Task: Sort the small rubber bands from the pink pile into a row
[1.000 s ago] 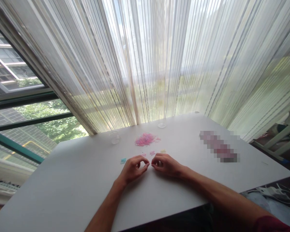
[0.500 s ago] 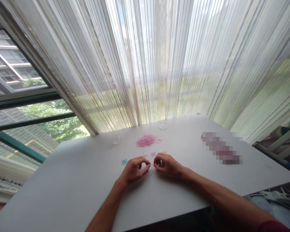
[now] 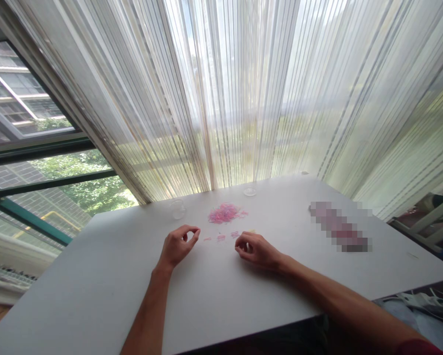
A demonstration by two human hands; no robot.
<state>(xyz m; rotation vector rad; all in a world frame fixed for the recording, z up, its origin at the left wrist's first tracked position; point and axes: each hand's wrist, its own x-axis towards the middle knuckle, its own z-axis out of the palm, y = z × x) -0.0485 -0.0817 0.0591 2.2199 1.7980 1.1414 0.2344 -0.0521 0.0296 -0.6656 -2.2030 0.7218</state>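
Observation:
My left hand (image 3: 178,245) is raised over the white table (image 3: 95,276), thumb and forefinger pinched together; whatever sits between the tips is too small to make out. To its right lie small pink groups of thin pieces (image 3: 221,238), several in a rough row. My right hand (image 3: 257,250) rests on the table just nearer than that row, fingers curled and tips together, their contents hidden. Behind its knuckles a bit of yellow pieces (image 3: 251,231) shows. Beyond both hands spreads a loose pile of pink and purple thin pieces (image 3: 224,213), perhaps small rubber bands.
A clear round container (image 3: 178,211) stands at the back left, and a clear shallow dish or lid (image 3: 250,192) near the far edge. A pixelated reddish object (image 3: 339,227) lies on the right. Sheer striped curtains (image 3: 236,98) hang behind the table.
My left hand has moved left and slightly away from me, apart from the right hand. The blue pieces seen before are now hidden behind it. My right hand has hardly shifted.

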